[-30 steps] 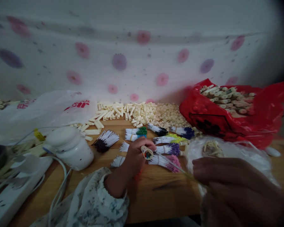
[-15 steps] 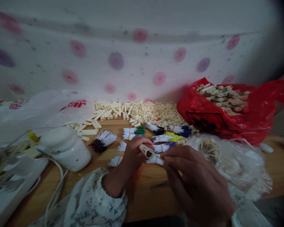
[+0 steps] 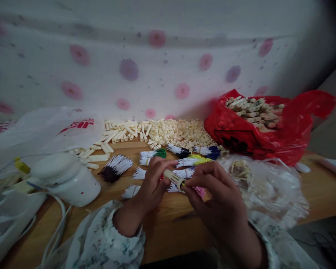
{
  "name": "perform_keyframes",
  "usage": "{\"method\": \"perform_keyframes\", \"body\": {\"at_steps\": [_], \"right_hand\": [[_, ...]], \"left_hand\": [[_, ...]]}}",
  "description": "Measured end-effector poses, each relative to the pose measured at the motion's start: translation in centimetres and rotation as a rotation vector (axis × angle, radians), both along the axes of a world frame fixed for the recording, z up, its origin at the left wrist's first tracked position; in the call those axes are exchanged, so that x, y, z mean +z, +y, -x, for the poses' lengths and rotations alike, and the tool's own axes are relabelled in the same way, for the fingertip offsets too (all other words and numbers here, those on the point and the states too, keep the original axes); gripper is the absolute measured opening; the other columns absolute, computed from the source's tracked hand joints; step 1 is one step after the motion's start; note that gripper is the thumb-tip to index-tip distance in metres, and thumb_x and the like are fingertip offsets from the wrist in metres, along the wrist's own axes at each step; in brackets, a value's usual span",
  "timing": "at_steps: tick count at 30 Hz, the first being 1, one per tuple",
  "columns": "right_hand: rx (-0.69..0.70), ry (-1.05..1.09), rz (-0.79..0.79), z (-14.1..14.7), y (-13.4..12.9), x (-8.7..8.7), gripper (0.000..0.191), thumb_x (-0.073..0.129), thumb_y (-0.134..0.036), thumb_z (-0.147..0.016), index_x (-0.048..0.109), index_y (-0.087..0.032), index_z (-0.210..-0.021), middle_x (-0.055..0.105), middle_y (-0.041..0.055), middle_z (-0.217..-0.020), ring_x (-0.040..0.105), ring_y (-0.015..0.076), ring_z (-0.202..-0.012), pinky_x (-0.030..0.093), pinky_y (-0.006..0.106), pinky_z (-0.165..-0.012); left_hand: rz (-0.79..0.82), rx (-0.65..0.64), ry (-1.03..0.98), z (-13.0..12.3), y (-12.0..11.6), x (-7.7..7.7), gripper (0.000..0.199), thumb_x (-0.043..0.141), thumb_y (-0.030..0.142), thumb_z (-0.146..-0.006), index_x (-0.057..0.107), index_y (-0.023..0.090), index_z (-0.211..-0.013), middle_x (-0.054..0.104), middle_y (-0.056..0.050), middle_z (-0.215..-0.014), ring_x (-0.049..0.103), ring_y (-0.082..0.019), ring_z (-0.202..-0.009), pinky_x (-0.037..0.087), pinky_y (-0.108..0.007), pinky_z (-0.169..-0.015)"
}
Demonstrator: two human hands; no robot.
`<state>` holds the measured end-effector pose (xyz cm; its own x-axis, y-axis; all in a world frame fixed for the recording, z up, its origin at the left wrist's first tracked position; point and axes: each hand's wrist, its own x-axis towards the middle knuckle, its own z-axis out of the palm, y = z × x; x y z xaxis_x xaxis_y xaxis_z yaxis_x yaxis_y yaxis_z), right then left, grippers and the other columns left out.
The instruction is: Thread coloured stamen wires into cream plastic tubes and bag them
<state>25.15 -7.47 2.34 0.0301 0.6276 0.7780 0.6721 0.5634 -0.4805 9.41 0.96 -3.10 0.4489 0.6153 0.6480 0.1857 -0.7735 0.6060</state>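
Near the middle, a cream plastic tube [image 3: 172, 178] with slots at its right end is pinched by my left hand [image 3: 154, 183]. My right hand [image 3: 215, 201] is closed at the tube's open right end, its fingertips on something thin and yellowish that goes into the opening. Behind and beside my hands lie bundles of white sticks with coloured ends: green [image 3: 159, 152], black [image 3: 179, 151], dark blue [image 3: 208, 151], yellow [image 3: 194, 160] and pink [image 3: 199, 191]. A loose fan of dark-tipped sticks [image 3: 116, 167] lies to the left.
Cream tubes [image 3: 123, 131] and small slotted parts [image 3: 182, 132] are heaped along the wall. A red bag [image 3: 254, 138] of filled tubes and a clear bag [image 3: 268, 186] sit right. At left are a white jar [image 3: 70, 179], cables [image 3: 62, 220] and a white plastic bag [image 3: 44, 130].
My right hand has moved closer to the tube, its fingertips now at the opening. The tube has turned so its slotted side shows. The view has shifted slightly.
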Motion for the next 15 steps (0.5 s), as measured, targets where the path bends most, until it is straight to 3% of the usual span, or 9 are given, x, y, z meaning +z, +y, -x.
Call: {"method": "perform_keyframes", "body": {"at_steps": [7,15], "right_hand": [[-0.057,-0.041,0.016,-0.2,-0.2,-0.6,0.014,0.06,-0.008,-0.079,0.066,-0.021,-0.082,0.059,0.0034,-0.085,0.058,0.0153,-0.08,0.05,0.029,-0.068],[0.013,0.173,0.144,-0.3,0.2,-1.3,0.013,0.059,-0.012,-0.08,0.066,-0.022,-0.084,0.059,0.003,-0.085,0.059,0.016,-0.08,0.051,0.028,-0.065]], "left_hand": [[-0.119,0.139,-0.016,0.0,-0.1,-0.2,0.046,0.031,0.055,-0.094,0.06,0.022,-0.107,0.047,-0.007,-0.099,0.045,-0.023,-0.096,0.039,-0.036,-0.083],[-0.194,0.22,-0.06,-0.4,0.1,-0.5,0.043,0.04,0.057,-0.09,0.064,0.022,-0.101,0.048,-0.006,-0.092,0.048,-0.02,-0.088,0.043,-0.033,-0.076]]}}
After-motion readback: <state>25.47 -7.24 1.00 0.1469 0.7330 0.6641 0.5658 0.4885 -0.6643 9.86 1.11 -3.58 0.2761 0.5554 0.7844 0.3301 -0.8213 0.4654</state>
